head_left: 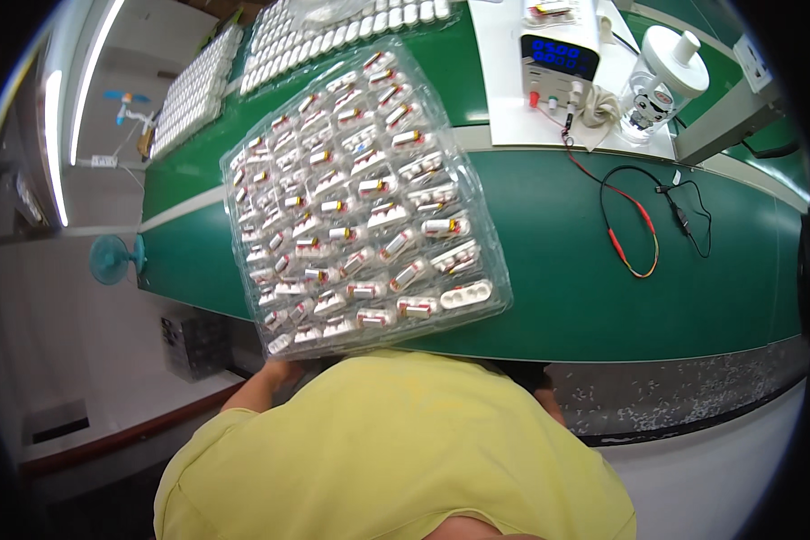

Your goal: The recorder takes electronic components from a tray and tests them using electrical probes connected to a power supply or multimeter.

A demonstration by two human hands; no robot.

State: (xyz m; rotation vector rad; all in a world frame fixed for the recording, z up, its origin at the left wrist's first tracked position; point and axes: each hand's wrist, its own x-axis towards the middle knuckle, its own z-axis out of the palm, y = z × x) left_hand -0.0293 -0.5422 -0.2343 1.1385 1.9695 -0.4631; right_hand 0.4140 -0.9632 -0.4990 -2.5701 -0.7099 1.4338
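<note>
the clear tray (pixel 366 193) of small cells lies on the green bench (pixel 567 270), overhanging its near edge. the left hand (pixel 279 371) reaches under the tray's near left corner; its grip cannot be told. the right hand is hidden behind the yellow shirt (pixel 396 450).

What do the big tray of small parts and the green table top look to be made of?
The tray looks like thin clear moulded plastic: the green shows through its rim and its pockets glint. The table top seems a smooth green mat or coating, slightly glossy, with soft reflections; rubber or vinyl, hard to tell. The left hand touches the tray's near corner from below; the right hand is hidden.
</note>
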